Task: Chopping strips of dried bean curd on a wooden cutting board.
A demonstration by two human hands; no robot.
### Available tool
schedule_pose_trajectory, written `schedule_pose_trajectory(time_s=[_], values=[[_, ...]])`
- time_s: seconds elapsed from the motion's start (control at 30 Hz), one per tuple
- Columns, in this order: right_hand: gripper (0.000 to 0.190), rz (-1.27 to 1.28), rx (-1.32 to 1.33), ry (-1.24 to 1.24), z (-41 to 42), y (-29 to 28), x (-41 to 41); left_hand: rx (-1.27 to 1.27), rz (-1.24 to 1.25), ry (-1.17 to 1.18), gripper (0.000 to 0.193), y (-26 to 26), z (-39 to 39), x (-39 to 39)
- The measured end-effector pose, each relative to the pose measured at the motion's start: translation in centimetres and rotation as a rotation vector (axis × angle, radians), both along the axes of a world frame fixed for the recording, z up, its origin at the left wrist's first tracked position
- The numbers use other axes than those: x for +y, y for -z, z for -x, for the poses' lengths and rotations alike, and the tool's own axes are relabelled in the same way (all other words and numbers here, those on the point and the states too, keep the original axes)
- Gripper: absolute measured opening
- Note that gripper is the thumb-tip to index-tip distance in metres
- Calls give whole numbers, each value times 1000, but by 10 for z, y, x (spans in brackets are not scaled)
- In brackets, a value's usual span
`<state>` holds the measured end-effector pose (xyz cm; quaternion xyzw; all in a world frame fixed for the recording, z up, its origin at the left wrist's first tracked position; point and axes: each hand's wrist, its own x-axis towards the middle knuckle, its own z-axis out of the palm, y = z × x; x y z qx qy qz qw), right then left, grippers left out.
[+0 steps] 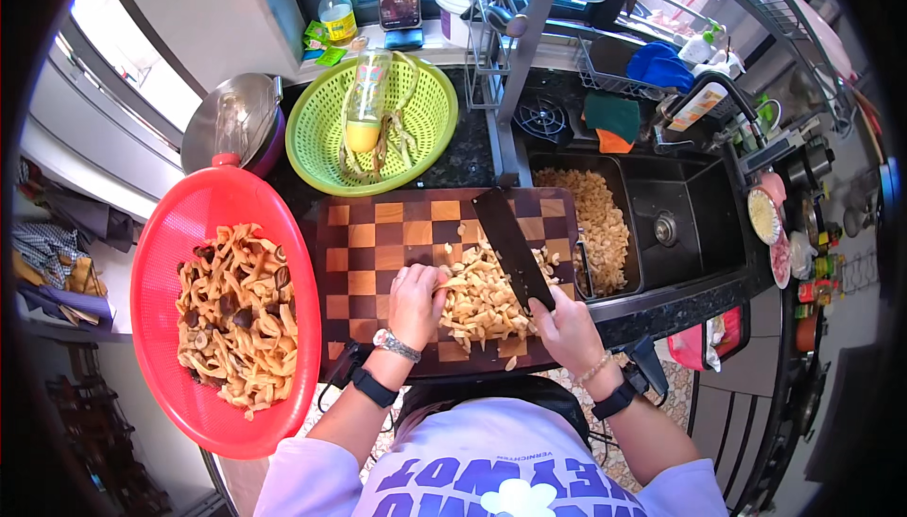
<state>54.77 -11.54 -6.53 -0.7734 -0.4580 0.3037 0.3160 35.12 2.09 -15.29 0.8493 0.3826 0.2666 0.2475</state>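
My right hand point(569, 329) grips the handle of a dark-bladed cleaver point(511, 244). Its blade slants up and left over the right side of a checkered wooden cutting board point(361, 247). A pale yellow strip of food point(453, 282) sticks out from the fingertips of my left hand point(413, 303), low on the board. Between both hands spreads a heap of chopped pale yellow food pieces point(478, 297), partly covered by the blade. A few loose bits lie around the heap.
Left of the board, a red plastic colander point(152, 318) holds tan strips and dark mushroom-like pieces. Behind stands a green basket point(301, 123) with a yellow-capped bottle point(367, 102). At right, a black double sink point(687, 198) contains chopped pale food point(602, 233); a metal rack post point(528, 42) rises nearby.
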Motion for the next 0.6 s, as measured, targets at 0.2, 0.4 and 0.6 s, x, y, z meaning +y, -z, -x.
schedule_pose_trajectory(time_s=[0.2, 0.4, 0.6], values=[[18, 1, -169, -114, 3, 5, -8, -82, 135, -87, 14, -8, 13, -13], [13, -19, -389, -303, 18, 4, -5, -192, 91, -133, 15, -7, 11, -26], [14, 189, -465, -391, 24, 1, 4, -171, 22, -91, 14, -7, 13, -20]])
